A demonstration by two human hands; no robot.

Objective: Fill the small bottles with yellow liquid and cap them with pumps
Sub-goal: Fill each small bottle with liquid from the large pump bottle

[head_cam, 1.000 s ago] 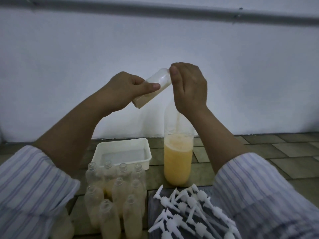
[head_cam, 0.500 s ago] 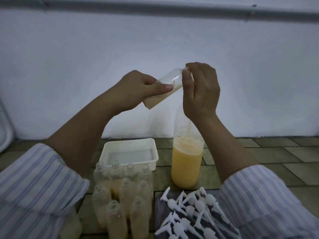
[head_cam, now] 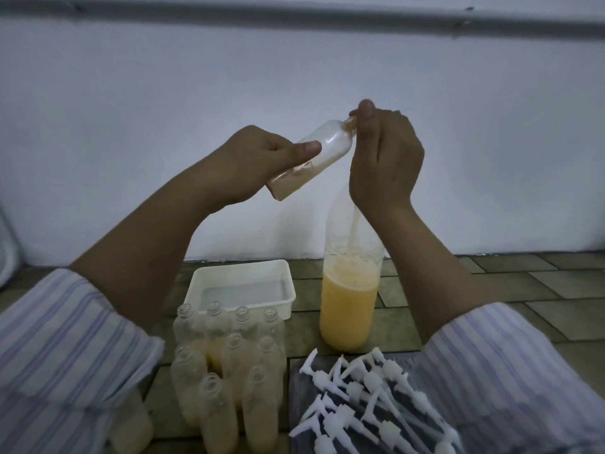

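The left hand [head_cam: 258,162] grips a tilted small bottle [head_cam: 314,158]; the right hand's [head_cam: 383,158] fingers pinch a tube at its mouth, above the big bottle [head_cam: 348,309]. Best keep the mouth steady to avoid spills.

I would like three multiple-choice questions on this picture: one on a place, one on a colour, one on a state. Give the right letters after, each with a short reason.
1. Where does the white tray stand?
A. behind the group of small bottles
B. on the pile of pumps
C. right of the large bottle

2. What colour is the liquid in the large bottle?
A. blue
B. yellow-orange
C. green

3. How is the small bottle in the left hand held?
A. upright
B. neck pointing down
C. tilted, neck raised toward the right hand

Answers:
1 A: the group of small bottles stands nearer the camera.
2 B: its lower half shows that colour.
3 C: its neck meets the right fingers.
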